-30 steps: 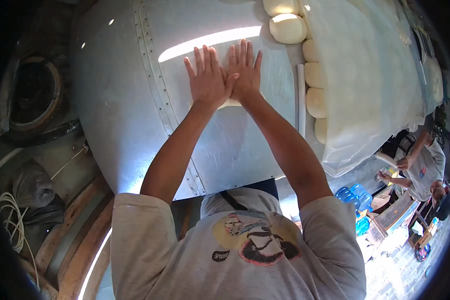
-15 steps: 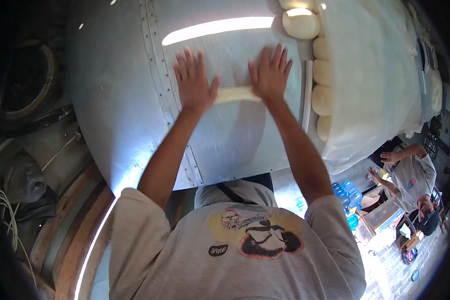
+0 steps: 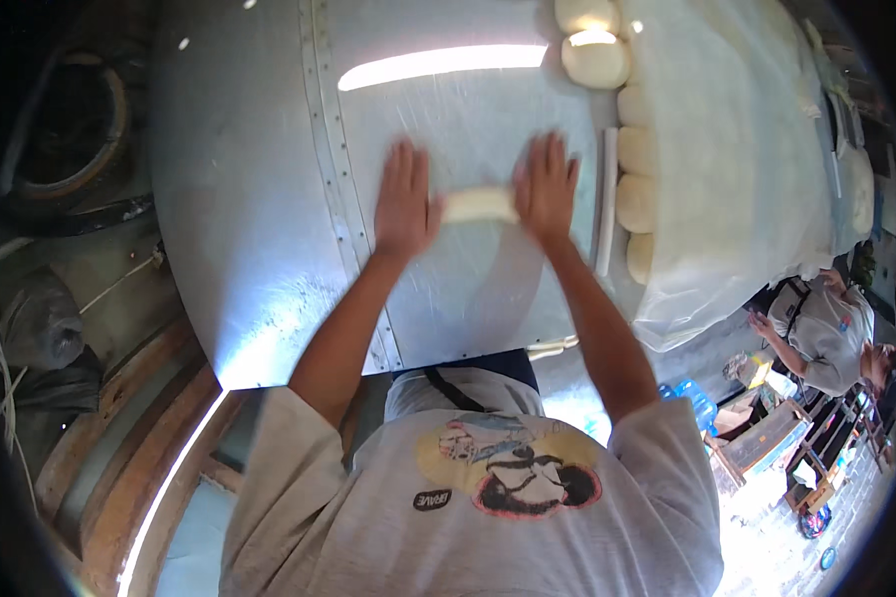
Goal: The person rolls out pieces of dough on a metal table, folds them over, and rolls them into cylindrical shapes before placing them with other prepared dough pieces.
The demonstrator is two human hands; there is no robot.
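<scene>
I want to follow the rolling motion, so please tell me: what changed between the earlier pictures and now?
The left hand and right hand moved apart, from side by side to the two ends of the pale dough roll, which has become longer and now shows between them. Both palms stay flat on it. The grey riveted metal table and the round dough balls stayed put.

Bright daylight, long white glare streak on the metal tabletop [image 3: 269, 199], blown-out floor at lower right, dim left corner, fisheye bending, dark vignette at rim, slight blur
</scene>
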